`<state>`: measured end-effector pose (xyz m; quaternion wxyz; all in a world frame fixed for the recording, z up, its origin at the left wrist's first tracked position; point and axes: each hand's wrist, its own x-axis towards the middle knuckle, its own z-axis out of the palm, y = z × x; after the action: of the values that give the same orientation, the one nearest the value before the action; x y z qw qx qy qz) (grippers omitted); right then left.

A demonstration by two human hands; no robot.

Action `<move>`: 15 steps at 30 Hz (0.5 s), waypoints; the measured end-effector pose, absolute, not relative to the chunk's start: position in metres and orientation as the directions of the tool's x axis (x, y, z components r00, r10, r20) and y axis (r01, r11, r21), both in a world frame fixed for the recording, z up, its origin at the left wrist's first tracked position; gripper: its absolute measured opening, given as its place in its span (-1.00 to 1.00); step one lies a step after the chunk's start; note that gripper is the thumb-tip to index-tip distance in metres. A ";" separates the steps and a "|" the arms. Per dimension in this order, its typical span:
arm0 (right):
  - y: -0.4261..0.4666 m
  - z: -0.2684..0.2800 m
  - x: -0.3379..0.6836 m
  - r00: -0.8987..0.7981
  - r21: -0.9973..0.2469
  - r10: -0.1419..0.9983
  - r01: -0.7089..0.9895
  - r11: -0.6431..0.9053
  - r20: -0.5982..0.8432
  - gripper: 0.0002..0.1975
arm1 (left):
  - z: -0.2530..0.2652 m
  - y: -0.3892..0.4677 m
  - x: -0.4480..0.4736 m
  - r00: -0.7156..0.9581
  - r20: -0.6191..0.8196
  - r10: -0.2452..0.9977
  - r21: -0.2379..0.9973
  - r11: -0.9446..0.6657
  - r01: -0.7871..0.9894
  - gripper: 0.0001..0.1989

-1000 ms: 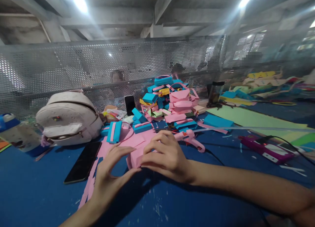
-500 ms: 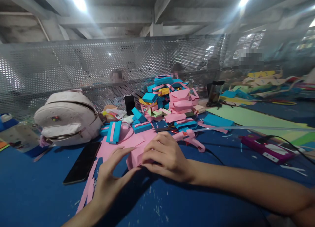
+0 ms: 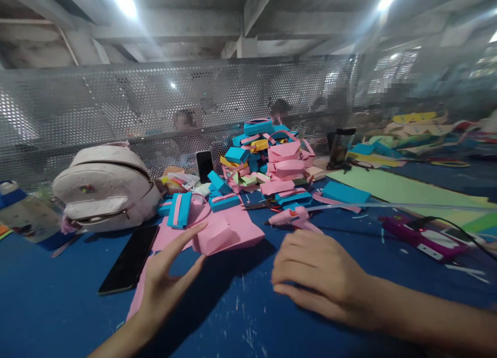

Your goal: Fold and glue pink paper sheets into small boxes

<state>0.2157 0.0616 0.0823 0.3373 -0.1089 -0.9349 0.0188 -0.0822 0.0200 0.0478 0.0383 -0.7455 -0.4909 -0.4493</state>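
Observation:
A small folded pink paper box (image 3: pixel 213 237) sits over a flat pink sheet (image 3: pixel 248 232). At its left end, my left hand (image 3: pixel 165 275) has thumb and index finger spread around it, gripping it. My right hand (image 3: pixel 314 277) is apart from the box, over the blue table to its right. Its fingers are curled together and nothing shows in them; the palm side is hidden. Just beyond this hand lies a pink glue gun (image 3: pixel 289 216), its handle partly covered by the knuckles.
A pile of blue and pink paper boxes (image 3: pixel 285 153) rises at the back. A white backpack (image 3: pixel 104 187) and a black phone (image 3: pixel 130 259) are on the left. To the right are a purple power strip (image 3: pixel 423 239), a clear glue stick (image 3: pixel 388 206) and green sheets (image 3: pixel 404 184).
My right hand has let go of the pink box and moved right, towards the glue gun. My left hand keeps hold of the box and has shifted slightly left with it.

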 end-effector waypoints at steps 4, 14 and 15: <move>0.070 0.062 0.269 -0.736 -0.296 0.555 0.470 0.831 0.388 -0.67 | 0.046 0.025 -0.086 0.119 0.704 0.701 0.378 -0.511 0.772 -0.51; 0.142 0.014 0.307 -0.329 -0.611 0.934 0.714 0.341 0.136 -0.49 | 0.040 0.030 -0.088 0.105 0.708 0.699 0.378 -0.500 0.779 -0.48; 0.146 0.012 0.303 -0.343 -0.606 0.930 0.715 0.349 0.130 -0.47 | 0.040 0.030 -0.088 0.107 0.709 0.697 0.375 -0.501 0.780 -0.48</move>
<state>0.3026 0.1456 0.0118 0.2350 -0.5227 -0.7868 0.2292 -0.0882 0.0298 0.0399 0.0466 -0.7424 -0.4975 -0.4463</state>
